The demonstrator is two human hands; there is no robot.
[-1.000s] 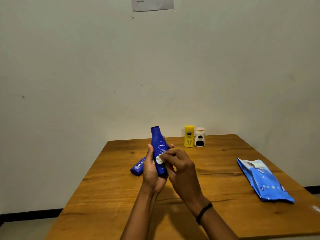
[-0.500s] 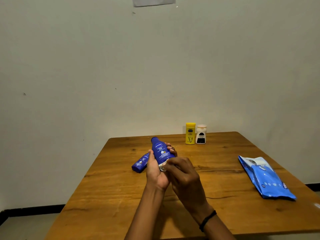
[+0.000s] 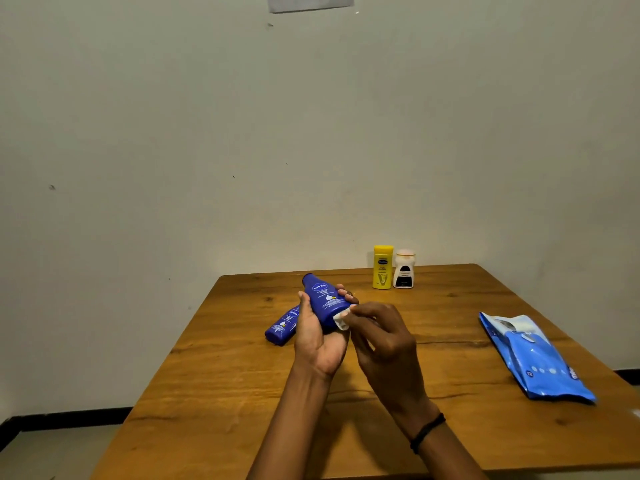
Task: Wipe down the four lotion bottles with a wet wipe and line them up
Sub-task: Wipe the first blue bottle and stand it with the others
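My left hand (image 3: pixel 317 337) grips a large blue Nivea bottle (image 3: pixel 323 299), tilted with its cap pointing up and to the left, above the wooden table (image 3: pixel 221 382). My right hand (image 3: pixel 384 341) pinches a small white wet wipe (image 3: pixel 341 318) against the bottle's lower end. A smaller blue Nivea bottle (image 3: pixel 282 327) lies on its side on the table, just left of my left hand. A yellow bottle (image 3: pixel 382 268) and a white bottle with a dark label (image 3: pixel 403 270) stand upright side by side at the table's far edge.
A blue wet wipe pack (image 3: pixel 533 358) lies flat near the table's right edge. The table stands against a plain wall, with a paper sheet (image 3: pixel 310 2) taped high up. A black band circles my right wrist.
The large blue bottle went from upright to tilted left and lower in my left hand. My right hand with the wipe shifted down to the bottle's bottom end.
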